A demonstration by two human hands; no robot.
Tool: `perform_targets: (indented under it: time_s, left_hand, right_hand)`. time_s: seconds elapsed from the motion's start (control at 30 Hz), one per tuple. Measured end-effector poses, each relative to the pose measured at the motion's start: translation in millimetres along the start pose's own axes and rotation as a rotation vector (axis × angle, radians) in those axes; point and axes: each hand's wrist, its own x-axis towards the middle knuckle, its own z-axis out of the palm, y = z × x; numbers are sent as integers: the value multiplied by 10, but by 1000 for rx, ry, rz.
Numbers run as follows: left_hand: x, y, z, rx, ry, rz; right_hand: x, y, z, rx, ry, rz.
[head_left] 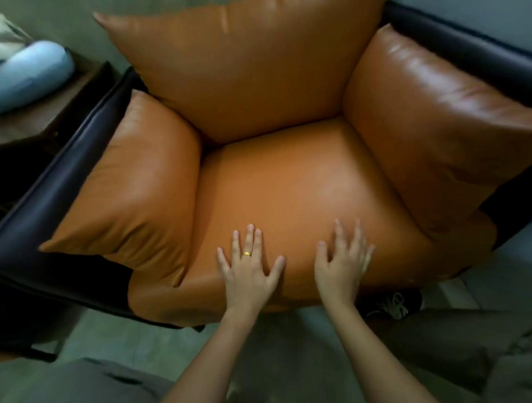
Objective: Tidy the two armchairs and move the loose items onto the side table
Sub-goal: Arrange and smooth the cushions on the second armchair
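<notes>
An orange leather armchair (pixel 289 178) with a dark frame fills the view, its seat cushion bare. My left hand (pixel 248 270) lies flat on the front of the seat cushion, fingers spread, a gold ring on one finger. My right hand (pixel 342 264) rests beside it on the same cushion, fingers apart and slightly blurred. Neither hand holds anything. A dark wooden side table (pixel 44 118) stands to the left of the chair, with a pale blue rolled item (pixel 28 75) lying on it.
A beige cloth (pixel 5 35) shows at the far left edge behind the blue item. A dark shoe with white laces (pixel 393 305) sits on the floor under the chair's front right. Greenish floor and grey trouser legs lie below.
</notes>
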Motion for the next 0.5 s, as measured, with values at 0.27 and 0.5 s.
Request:
perform_targets:
  time_s: [0.27, 0.5]
  left_hand:
    - [69, 367, -58, 83, -125, 229]
    - [310, 784, -20, 134, -144, 299]
  right_hand:
    - [390, 333, -399, 397, 245, 420]
    - [541, 524, -447, 518, 458, 521]
